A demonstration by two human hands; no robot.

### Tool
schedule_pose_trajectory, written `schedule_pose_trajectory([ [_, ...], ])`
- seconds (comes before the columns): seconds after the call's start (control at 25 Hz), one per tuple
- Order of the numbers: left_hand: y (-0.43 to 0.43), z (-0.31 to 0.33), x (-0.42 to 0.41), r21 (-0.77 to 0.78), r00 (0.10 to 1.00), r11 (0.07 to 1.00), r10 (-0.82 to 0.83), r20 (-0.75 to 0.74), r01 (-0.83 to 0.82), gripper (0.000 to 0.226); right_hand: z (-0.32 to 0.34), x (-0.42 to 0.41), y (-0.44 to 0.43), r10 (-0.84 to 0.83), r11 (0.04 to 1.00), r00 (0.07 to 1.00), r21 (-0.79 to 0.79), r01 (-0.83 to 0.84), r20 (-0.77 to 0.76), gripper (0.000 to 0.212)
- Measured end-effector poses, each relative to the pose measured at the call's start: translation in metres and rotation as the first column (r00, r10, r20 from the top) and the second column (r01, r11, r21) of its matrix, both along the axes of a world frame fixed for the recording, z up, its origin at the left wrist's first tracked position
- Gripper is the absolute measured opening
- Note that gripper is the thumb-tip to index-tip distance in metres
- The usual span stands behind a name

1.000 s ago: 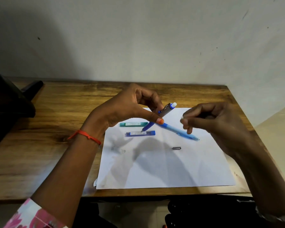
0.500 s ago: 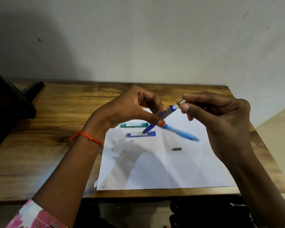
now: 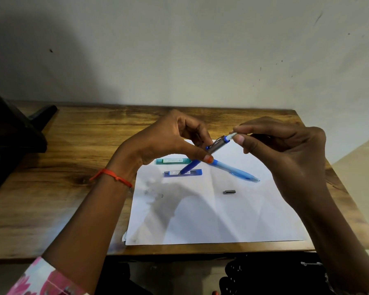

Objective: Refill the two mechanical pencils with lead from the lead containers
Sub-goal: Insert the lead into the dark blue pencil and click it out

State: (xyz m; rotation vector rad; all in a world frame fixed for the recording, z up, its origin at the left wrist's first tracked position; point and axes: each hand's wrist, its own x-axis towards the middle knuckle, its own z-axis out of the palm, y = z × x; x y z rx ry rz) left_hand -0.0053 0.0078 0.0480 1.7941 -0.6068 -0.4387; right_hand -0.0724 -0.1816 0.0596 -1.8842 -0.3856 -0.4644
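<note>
Pencil [image 3: 215,145] slim, grey-barrelled: left hand [image 3: 170,139] grips barrel; right hand [image 3: 285,154] pinches white eraser [image 3: 232,136].

Orange wrist thread [image 3: 111,176] (left); pink floral sleeve [image 3: 45,279].

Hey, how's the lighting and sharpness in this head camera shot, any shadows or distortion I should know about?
Head view: soft light, no glare; both hands cast grey shadows on the white paper; wide-angle bending curves the table edges; the right hand looks slightly soft, the dark blue pencil and lead containers stay readable; a dark shadow fills the wall's left.
</note>
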Motion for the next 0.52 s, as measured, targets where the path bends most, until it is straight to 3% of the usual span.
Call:
schedule_pose_trajectory([
  [0.2, -0.0018, -0.0003, -0.0011, 0.052, 1.000, 0.999, 0.007, 0.016, -0.008, 0.020, -0.0036, 0.0012, -0.0011, -0.017, 0.972, 0.991, -0.229, 0.048, 0.136, 0.015],
  [0.52, -0.0023, 0.0032, -0.0040, -0.015, 0.998, 0.998, 0.066, -0.006, -0.066, 0.017, -0.0023, 0.0026, -0.0021, 0.014, 0.985, 0.991, -0.175, 0.010, 0.135, 0.019],
])
